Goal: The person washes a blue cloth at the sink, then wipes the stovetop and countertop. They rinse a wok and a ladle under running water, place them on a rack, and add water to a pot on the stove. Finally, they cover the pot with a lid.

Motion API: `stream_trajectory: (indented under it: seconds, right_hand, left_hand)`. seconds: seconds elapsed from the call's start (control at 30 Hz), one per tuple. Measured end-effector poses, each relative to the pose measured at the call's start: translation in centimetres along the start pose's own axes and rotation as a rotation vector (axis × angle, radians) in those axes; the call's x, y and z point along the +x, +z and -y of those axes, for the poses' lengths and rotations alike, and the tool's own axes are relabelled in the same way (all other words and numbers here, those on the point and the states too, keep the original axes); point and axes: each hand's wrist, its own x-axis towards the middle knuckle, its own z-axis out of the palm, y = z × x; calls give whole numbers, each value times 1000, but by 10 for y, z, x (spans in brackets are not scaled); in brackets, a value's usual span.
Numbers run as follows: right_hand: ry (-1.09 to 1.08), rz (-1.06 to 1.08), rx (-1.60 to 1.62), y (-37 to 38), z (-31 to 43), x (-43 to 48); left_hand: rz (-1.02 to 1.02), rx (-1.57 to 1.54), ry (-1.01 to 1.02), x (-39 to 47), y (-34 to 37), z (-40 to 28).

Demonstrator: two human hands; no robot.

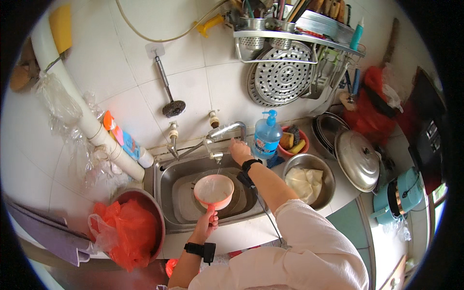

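Observation:
Over the stainless steel sink, my left hand grips the handle of a pink-rimmed dipper with a pale inside. A thin stream of water falls from the tap into the dipper. My right hand is up beside the chrome spout, its fingers bent; whether it touches the faucet is not plain. Beneath the dipper, a basin with water sits in the sink. Both wrists wear black bands with devices.
Right of the sink stand a blue pump bottle, a red bowl of sponges, a metal bowl with a pale cloth and a pot lid. Left is a tub holding red plastic bags. A utensil rack hangs above.

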Motion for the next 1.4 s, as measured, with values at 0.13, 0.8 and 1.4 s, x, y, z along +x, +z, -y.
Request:
stream_trajectory:
  seconds: [0.13,0.8,1.4]
  right_hand:
    - [-12,-171,208,-17,2,-27]
    - [787,-278,1183,-116,-108,-626]
    - [1302,-978,961,-126,-35,-1094]
  left_hand:
    - [44,-20,33,-6,5,2]
    - [100,469,-28,-155,120,66]
    - [820,857,-630,-322,333,416]
